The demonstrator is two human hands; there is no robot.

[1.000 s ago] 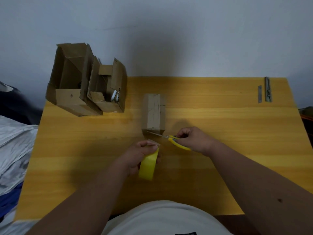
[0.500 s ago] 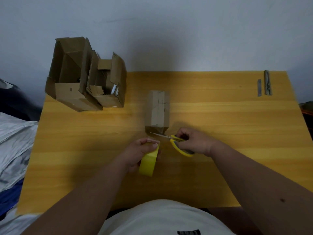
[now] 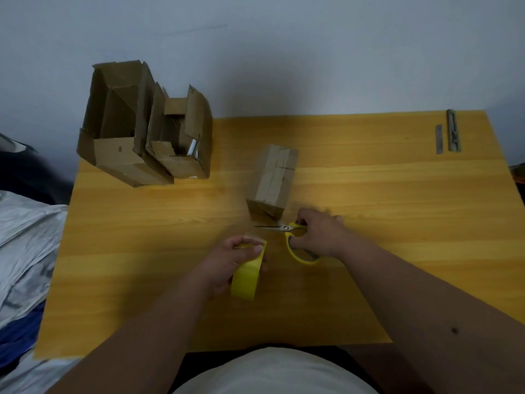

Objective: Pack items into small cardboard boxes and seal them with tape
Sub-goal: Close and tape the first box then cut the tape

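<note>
Your left hand (image 3: 230,261) grips the tape (image 3: 246,277), fingers curled round the top of the roll, and your right hand (image 3: 319,237) holds the scissors (image 3: 292,237) by the yellow handles, with the blades nearly closed and pointing left, just in front of the box (image 3: 271,182). The box lies closed in the middle of the table (image 3: 397,223), already taped. I think the risk is that a loose tape end folds back and sticks to itself or to your fingers, because both hands are busy; the blade tips are also near your left fingers. Two open boxes (image 3: 142,129) stand at the far left corner; something pale shows in the smaller one, but I cannot tell what it is
</note>
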